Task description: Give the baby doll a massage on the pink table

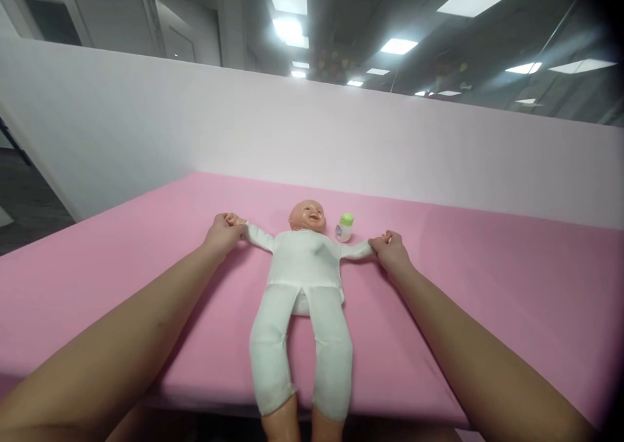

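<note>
- Nearest, the doll's bare feet hang past the front edge of the pink tabletop, so its white-clothed legs and body lie flat on their back, head pointing away.
- Further out, the left hand is closed around the doll's one hand, and the right hand pinches the other, holding both arms stretched sideways.
- Between the two hands lies the doll's chest, well centred.
- Beyond, a small green-capped bottle stands upright just beside the head, before the white partition.
</note>
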`<state>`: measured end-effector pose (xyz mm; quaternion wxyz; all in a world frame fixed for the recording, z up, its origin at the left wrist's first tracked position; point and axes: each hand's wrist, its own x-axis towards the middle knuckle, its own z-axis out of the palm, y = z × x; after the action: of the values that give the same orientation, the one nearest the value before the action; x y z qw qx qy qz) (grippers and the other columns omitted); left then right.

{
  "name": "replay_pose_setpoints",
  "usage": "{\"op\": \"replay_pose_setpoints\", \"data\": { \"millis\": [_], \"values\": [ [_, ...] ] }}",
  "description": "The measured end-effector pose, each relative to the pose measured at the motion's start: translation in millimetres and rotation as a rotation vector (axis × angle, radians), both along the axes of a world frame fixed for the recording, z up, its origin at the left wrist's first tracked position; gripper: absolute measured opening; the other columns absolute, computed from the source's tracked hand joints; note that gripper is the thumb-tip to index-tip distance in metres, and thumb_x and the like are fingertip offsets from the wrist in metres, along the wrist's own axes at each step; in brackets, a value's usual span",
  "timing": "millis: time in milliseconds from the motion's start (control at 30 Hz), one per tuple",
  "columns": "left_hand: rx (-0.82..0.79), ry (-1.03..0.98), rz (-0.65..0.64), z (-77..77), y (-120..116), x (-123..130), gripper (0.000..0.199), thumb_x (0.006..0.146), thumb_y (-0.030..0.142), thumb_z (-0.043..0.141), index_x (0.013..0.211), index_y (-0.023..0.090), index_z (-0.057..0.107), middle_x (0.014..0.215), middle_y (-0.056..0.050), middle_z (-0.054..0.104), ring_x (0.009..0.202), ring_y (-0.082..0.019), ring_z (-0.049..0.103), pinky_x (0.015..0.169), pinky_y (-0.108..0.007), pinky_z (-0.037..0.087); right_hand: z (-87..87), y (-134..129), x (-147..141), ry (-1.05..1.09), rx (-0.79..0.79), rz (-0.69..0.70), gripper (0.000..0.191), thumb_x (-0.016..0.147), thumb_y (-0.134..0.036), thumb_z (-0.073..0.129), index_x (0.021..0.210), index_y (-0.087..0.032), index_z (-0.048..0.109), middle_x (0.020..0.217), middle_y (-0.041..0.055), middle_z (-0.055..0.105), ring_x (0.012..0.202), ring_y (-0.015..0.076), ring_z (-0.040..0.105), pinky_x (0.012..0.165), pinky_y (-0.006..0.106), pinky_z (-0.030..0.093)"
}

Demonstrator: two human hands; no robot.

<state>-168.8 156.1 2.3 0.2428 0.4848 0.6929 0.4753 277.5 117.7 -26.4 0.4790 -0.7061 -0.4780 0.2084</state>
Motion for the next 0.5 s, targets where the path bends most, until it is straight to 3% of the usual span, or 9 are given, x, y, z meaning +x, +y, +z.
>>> {"op": "replay_pose_setpoints", "data": {
  "millis": [167, 267, 400, 500],
  "values": [
    [-0.027, 0.237, -0.135, -1.4, -3.1, 1.1, 0.053, 0.076, 0.036, 0.071, 0.124, 0.025, 0.053, 0.095, -0.006, 0.069, 0.077, -0.025, 0.065, 0.062, -0.033, 0.046, 0.5, 0.4, 2.6, -0.151, -0.156, 0.033, 0.061, 0.075, -0.040, 0.076, 0.130, -0.020, 0.058, 0.095, 0.0136, 0.072, 0.091, 0.0373, 0.070, 0.085, 0.049, 0.054],
    [-0.024, 0.250, -0.155, -1.2, -6.1, 3.3, 0.056, 0.079, 0.037, 0.069, 0.131, 0.026, 0.052, 0.092, -0.005, 0.069, 0.073, -0.023, 0.065, 0.061, -0.032, 0.045, 2.5, -1.9, 1.6, -0.183, -0.163, 0.045, 0.065, 0.079, -0.043, 0.074, 0.136, -0.019, 0.055, 0.106, 0.0147, 0.073, 0.101, 0.0373, 0.069, 0.091, 0.049, 0.053],
    [0.068, 0.197, -0.132, 3.7, -10.3, 5.9, 0.070, 0.082, 0.039, 0.070, 0.146, 0.027, 0.046, 0.111, -0.008, 0.070, 0.092, -0.026, 0.069, 0.073, -0.034, 0.051, 5.9, -6.0, -3.8, -0.110, 0.037, 0.042, 0.085, 0.086, -0.049, 0.070, 0.156, -0.020, 0.033, 0.137, 0.0140, 0.063, 0.121, 0.0303, 0.064, 0.105, 0.041, 0.050],
    [0.168, 0.224, -0.158, 13.1, -19.9, 15.4, 0.079, 0.084, 0.038, 0.071, 0.155, 0.028, 0.038, 0.124, -0.009, 0.069, 0.106, -0.027, 0.069, 0.084, -0.036, 0.053, 12.7, -13.6, -14.3, -0.067, 0.225, 0.061, 0.093, 0.085, -0.051, 0.072, 0.161, -0.020, 0.027, 0.131, 0.0128, 0.066, 0.112, 0.0273, 0.069, 0.100, 0.040, 0.054]
  ]
}}
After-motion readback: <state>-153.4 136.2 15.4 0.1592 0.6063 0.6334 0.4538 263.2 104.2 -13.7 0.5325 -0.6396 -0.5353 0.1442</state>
